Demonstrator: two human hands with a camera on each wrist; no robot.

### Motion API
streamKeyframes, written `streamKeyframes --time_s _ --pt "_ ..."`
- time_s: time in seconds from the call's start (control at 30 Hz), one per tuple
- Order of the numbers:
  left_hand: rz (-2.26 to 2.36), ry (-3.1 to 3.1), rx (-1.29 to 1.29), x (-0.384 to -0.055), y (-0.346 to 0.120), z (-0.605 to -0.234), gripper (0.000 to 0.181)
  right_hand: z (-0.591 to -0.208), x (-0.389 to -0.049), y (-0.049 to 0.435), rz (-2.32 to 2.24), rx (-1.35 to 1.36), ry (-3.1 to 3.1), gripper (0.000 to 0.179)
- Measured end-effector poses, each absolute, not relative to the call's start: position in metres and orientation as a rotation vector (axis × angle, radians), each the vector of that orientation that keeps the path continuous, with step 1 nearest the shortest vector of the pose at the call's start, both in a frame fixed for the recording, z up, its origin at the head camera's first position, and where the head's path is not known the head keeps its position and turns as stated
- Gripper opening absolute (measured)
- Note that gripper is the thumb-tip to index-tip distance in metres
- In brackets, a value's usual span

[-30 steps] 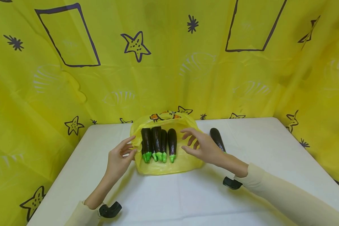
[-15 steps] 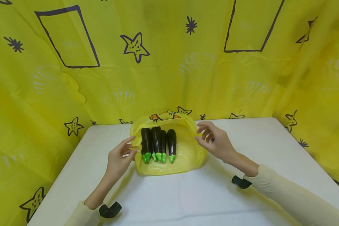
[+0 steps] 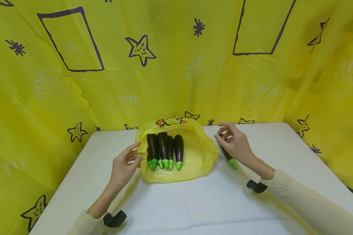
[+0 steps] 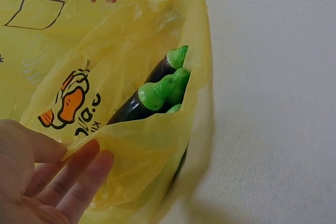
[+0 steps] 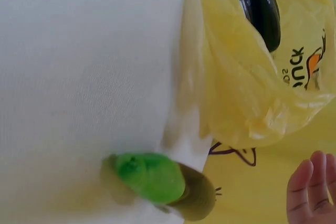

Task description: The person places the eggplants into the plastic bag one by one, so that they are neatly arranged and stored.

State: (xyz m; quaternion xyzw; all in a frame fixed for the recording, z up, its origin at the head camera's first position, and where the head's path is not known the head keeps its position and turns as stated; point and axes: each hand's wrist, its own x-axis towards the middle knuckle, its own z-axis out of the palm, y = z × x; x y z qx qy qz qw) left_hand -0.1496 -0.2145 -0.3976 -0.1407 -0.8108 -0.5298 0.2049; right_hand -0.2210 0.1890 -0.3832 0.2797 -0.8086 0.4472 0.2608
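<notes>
A yellow plastic bag (image 3: 201,163) lies with its mouth toward me, several dark eggplants (image 3: 179,150) with green stem ends inside it. My left hand (image 3: 123,168) holds the bag's left edge; the left wrist view shows the rim (image 4: 68,150) pinched between thumb and fingers. To the right of the bag, one more eggplant (image 3: 232,163) rests on the table. My right hand (image 3: 238,145) is over that eggplant's dark end and hides part of it. Its fingers (image 5: 300,190) are loosely bent and apart from the eggplant in the right wrist view, holding nothing.
A white-covered table (image 3: 170,209) spreads under everything. Behind it and at both sides hangs a yellow curtain (image 3: 170,85) with starfish and fish drawings. A black camera mount (image 3: 114,218) sits at the left wrist and another mount (image 3: 256,186) at the right.
My right hand has moved right, from over the bag's mouth to over the lone eggplant. The bag's right side bulges out farther. My left hand stays on the left edge.
</notes>
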Motion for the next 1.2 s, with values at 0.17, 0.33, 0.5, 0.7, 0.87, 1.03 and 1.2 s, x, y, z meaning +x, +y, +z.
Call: streamKeyframes --time_s 0.17,0.33,0.5,0.7,0.87,1.03,1.2 --pt "-1.467 -2.268 -0.388 -0.150 -0.214 -0.397 0.052 -0.387 -0.227 0.202 1.159 0.640 -2.357 0.037" --pt "-1.468 -2.258 -0.402 -0.150 -0.214 -0.398 0.052 -0.390 -0.231 0.212 1.165 0.540 -2.519 0.040" --pt "-1.472 -2.250 -0.404 -0.149 -0.214 -0.399 0.052 -0.392 -0.233 0.218 1.150 0.494 -2.653 0.043" --pt "-1.469 -2.250 -0.408 -0.150 -0.214 -0.399 0.053 -0.394 -0.235 0.221 1.073 0.436 -2.803 0.048" --pt "-1.470 -2.250 -0.410 -0.149 -0.214 -0.399 0.053 -0.398 -0.238 0.223 1.039 0.402 -2.898 0.050" --pt "-1.468 -2.249 -0.410 -0.149 -0.214 -0.398 0.053 -0.398 -0.239 0.226 1.113 0.398 -2.964 0.054" --pt "-1.471 -2.250 -0.410 -0.150 -0.214 -0.399 0.053 -0.394 -0.240 0.228 1.258 0.374 -3.034 0.060"
